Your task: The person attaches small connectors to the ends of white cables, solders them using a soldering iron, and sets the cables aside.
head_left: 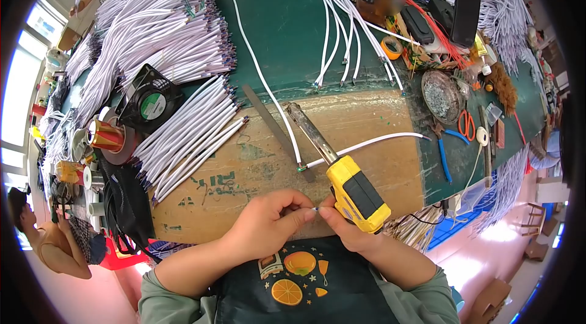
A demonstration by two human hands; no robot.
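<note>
My left hand (267,219) is closed, thumb and forefinger pinching a tiny white-and-blue piece (316,208), too small to name. My right hand (349,230) is closed around a yellow-and-black soldering gun (359,193), and its thumb and forefinger touch the same tiny piece. The gun's metal barrel (311,135) points up and left over the brown board (213,208). Beyond my hands, a long white cable (259,68) and a shorter white cable (366,141) meet at a small green spot. A flat metal strip (268,122) lies under that meeting point.
Bundles of white cables (177,25) pile up at left, beside a black fan (151,99) and a solder spool (107,135). At right are blue-handled pliers (445,150), orange scissors (466,125), a round dish (442,97) and a phone (465,11). Another person (52,232) sits at far left.
</note>
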